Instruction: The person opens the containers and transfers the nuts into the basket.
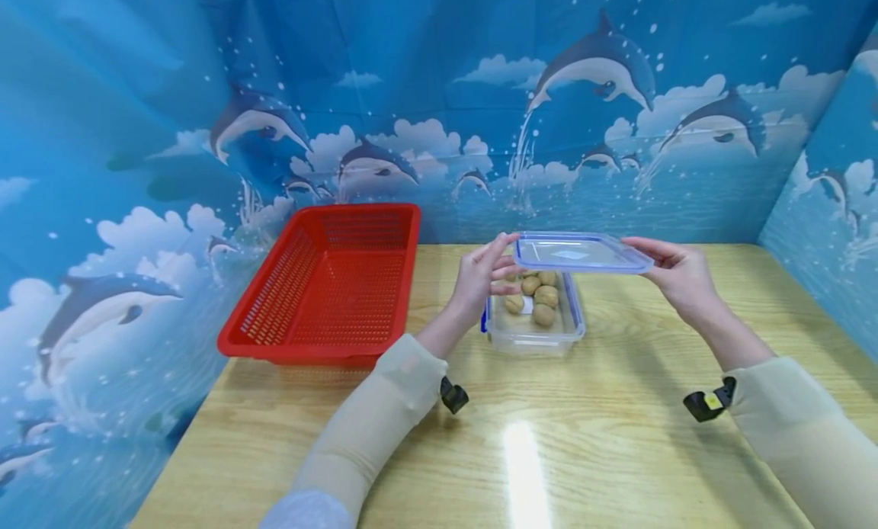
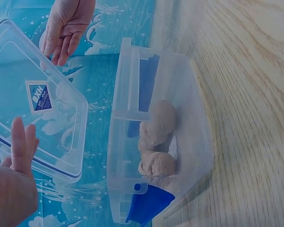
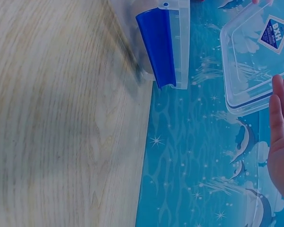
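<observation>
A clear plastic lid [image 1: 583, 252] with a blue seal is held up between both hands, over the right back part of a clear food container [image 1: 535, 338]. My left hand [image 1: 475, 283] grips the lid's left edge, its other fingers spread below. At the opposite edge, my right hand [image 1: 686, 279] pinches the lid between thumb and fingers. Several walnuts [image 1: 546, 296] lie inside the uncovered container, some hidden under the lid. A blue latch [image 2: 150, 204] hangs folded out from the container's side. The lid bears a printed label [image 2: 39, 96].
Left of the container stands a red perforated plastic basket [image 1: 343, 344], overhanging the table's left edge. The wooden table [image 1: 604, 437] meets a blue dolphin-print backdrop [image 1: 439, 72] at the back and sides.
</observation>
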Motion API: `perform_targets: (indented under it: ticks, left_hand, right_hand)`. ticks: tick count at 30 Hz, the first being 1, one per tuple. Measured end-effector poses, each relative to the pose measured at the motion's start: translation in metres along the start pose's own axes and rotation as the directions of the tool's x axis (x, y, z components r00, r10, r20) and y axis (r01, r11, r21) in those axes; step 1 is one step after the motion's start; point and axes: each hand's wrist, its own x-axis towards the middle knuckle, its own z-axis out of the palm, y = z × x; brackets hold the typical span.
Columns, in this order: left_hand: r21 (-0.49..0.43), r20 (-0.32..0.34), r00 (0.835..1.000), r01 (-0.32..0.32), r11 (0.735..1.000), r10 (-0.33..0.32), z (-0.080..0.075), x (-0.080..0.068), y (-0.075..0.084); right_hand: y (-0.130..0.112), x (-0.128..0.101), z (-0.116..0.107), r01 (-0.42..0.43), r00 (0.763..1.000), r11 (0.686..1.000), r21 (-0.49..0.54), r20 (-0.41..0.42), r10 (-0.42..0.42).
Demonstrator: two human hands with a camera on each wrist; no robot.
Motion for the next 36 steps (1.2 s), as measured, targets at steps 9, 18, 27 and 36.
perform_targets:
  ticks: [9,18,27,36]
  left_hand:
    - [-0.117,0.031,0.996,0.092,0.989,-0.089,-0.0027,-0.0009,0.0008]
    - [-0.191,0.029,0.993,0.117,0.975,-0.114,-0.0040,-0.0024,0.0040]
    - [-0.197,0.005,0.996,0.087,0.977,-0.088,-0.0049,-0.0025,0.0028]
    - [-0.167,0.036,0.998,0.066,0.984,-0.060,-0.0048,-0.0034,0.0006]
  right_hand:
    - [0.0050,0.0005,0.0029,0.062,0.998,0.998,0.017,0.016,-0.062]
    - [0.0050,0.0012,0.0030,0.046,0.999,0.997,-0.067,0.024,-0.045]
    - [-0.0014,-0.0002,0.0023,-0.018,1.000,0.998,-0.066,0.013,0.019]
    - [-0.0032,0.0030,0.0005,-0.062,0.992,0.990,0.128,0.121,0.047]
